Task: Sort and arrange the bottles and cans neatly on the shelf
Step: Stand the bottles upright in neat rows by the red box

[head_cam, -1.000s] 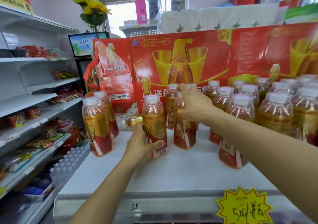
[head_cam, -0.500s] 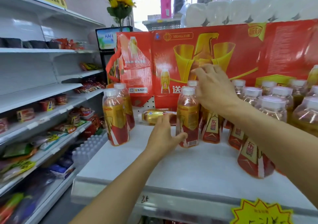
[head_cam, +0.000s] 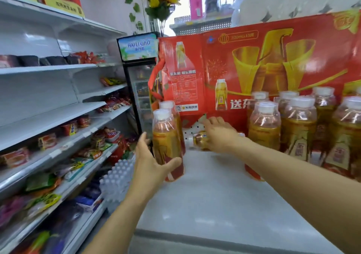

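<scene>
Several amber drink bottles with white caps and red-gold labels stand on the white shelf top [head_cam: 214, 195]. Two of them stand apart at the left; my left hand [head_cam: 150, 164] is wrapped around the lower half of the front left bottle [head_cam: 166, 136], thumb across its label. One bottle lies on its side [head_cam: 200, 140] at the back, against the red box. My right hand [head_cam: 220, 134] is stretched over this lying bottle with fingers extended, and hides most of it. A tight group of upright bottles [head_cam: 298, 128] fills the right side.
A large red gift box [head_cam: 273, 58] forms a wall behind the bottles. Wall shelves with snack packets [head_cam: 58, 136] run along the left. A pack of water bottles [head_cam: 119, 177] sits below the shelf edge, and a small drinks fridge [head_cam: 140, 89] stands behind.
My left hand left the middle bottle and moved left onto the front left bottle. My right hand came off the upright bottles and reached down over the lying bottle. The camera turned left.
</scene>
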